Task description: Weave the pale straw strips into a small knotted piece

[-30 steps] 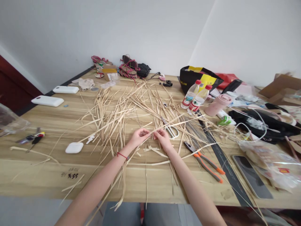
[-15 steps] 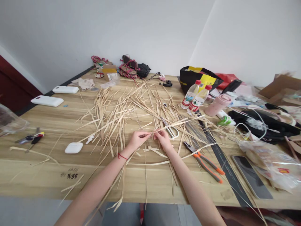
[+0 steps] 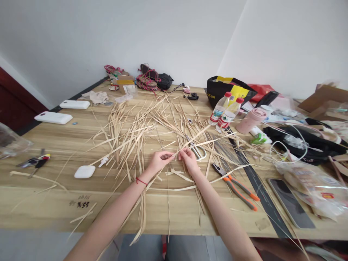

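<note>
A person's two bare hands met above the middle of a wooden bench (image 3: 206,221), forearms reaching in from the near edge. The left hand (image 3: 160,161), a red cord bracelet (image 3: 141,181) at its wrist, had thumb and fingers pinched together on the thin, pale plant strips (image 3: 199,135). Just beside it, the right hand (image 3: 188,161) had its fingers clamped on the same strips, which ran from the fingertips up and to the right, toward two red-capped bottles (image 3: 223,113). Beyond the hands, a loose heap of similar dry strips (image 3: 136,135) spread across the bench. Scissors (image 3: 194,149) with pale loop handles lay close behind the right hand, partly among the strips. To the right were pliers (image 3: 239,188) with orange and grey handles and, farther over, a dark phone (image 3: 290,203). To the left lay a white rounded case (image 3: 85,172) and a bunch of keys (image 3: 36,160).
</note>
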Available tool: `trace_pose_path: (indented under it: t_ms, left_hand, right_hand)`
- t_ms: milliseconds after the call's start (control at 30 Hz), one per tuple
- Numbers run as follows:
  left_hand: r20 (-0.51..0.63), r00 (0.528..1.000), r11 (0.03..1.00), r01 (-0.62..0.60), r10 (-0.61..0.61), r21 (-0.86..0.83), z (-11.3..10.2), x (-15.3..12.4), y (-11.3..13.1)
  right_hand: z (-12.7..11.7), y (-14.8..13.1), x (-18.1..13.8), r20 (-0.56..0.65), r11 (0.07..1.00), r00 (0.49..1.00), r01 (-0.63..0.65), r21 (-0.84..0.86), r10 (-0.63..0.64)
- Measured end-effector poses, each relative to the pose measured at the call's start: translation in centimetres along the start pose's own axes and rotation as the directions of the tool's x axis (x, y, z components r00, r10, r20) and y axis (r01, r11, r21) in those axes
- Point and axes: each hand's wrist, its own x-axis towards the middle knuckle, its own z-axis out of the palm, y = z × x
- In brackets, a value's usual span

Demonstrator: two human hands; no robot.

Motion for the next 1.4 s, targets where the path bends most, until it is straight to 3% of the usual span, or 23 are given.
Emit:
trace_pose_path:
  t_ms: [300, 533, 933, 1400]
  left_hand:
    - [0.113, 0.993, 1.000, -0.028, 0.027, 0.006, -0.2, -0.2, 0.6]
    - [0.084, 0.996, 0.996, 0.047, -0.041, -0.076, 0.0, 0.1, 0.2]
    - [0.110, 0.992, 0.996, 0.073, -0.067, -0.049, -0.3, -0.1, 0.6]
    - [0.166, 0.984, 0.998, -0.060, 0.058, 0.005, -0.5, -0.1, 1.2]
  right_hand:
    - [-0.1, 0.1, 0.0, 0.001, 0.999, 1.000, -0.015, 0.032, 0.015]
    - [-0.5, 0.3, 0.4, -0.065, 0.984, 0.997, -0.021, 0.178, 0.034]
    - [-0.4, 0.3, 0.3, -0.057, 0.980, 0.998, -0.027, 0.195, 0.038]
    - [-0.6, 0.4, 0.4, -0.057, 0.987, 0.997, -0.048, 0.156, 0.057]
